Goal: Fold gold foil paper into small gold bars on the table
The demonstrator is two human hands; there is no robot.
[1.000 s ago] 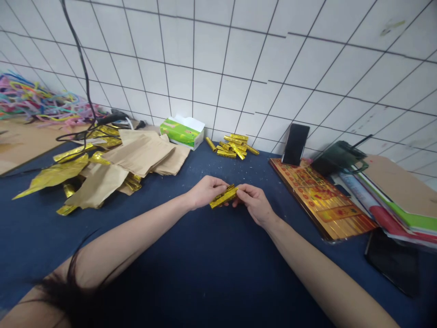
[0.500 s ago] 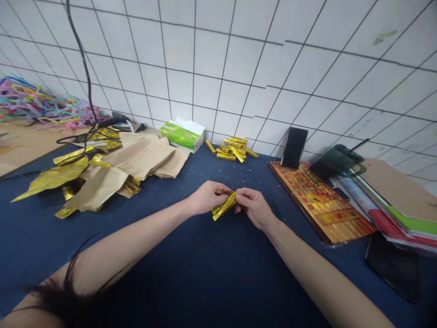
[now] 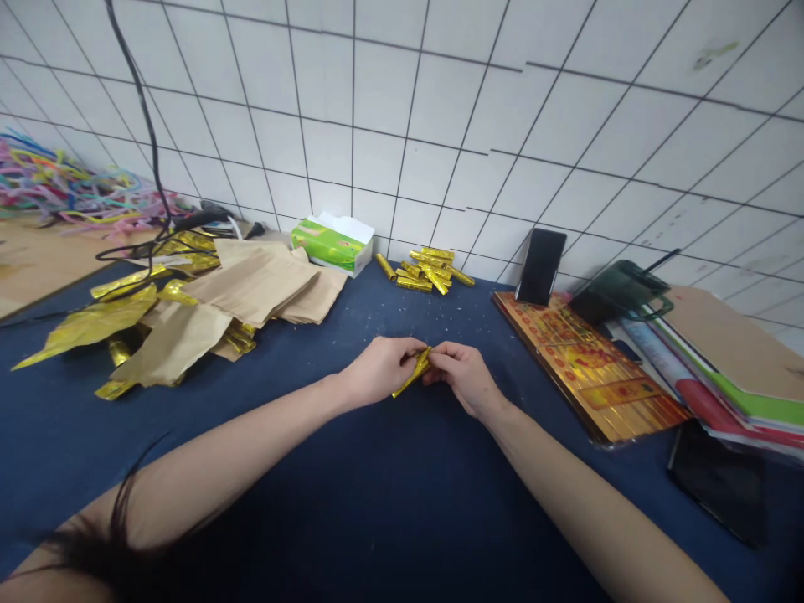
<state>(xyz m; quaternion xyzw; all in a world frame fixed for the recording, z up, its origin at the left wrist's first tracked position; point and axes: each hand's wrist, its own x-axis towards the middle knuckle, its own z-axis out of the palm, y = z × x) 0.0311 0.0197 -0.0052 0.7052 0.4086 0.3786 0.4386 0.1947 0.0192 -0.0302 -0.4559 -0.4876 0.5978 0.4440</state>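
Note:
A small piece of shiny gold foil paper (image 3: 414, 373) is pinched between both hands above the blue table (image 3: 389, 477). My left hand (image 3: 381, 368) is closed on its left side, thumb and fingertips together. From the right, my right hand (image 3: 463, 373) grips its upper end with thumb and forefinger. The fingers hide part of the foil, which looks narrow and slants down to the left. Beyond the hands, near the wall, lies a pile of rolled gold foil tubes (image 3: 427, 270).
Brown paper sheets (image 3: 257, 280) and loose gold foil (image 3: 94, 322) lie left, below a black cable (image 3: 147, 134). A green tissue pack (image 3: 332, 243) stands by the tiled wall. On the right are a phone (image 3: 540, 266), a red-gold packet (image 3: 596, 377), a dark cup (image 3: 619, 293) and a black tablet (image 3: 719, 481).
The foil between my fingers looks narrower, with less of it showing below my left hand. My right hand has shifted slightly left, closer to my left hand.

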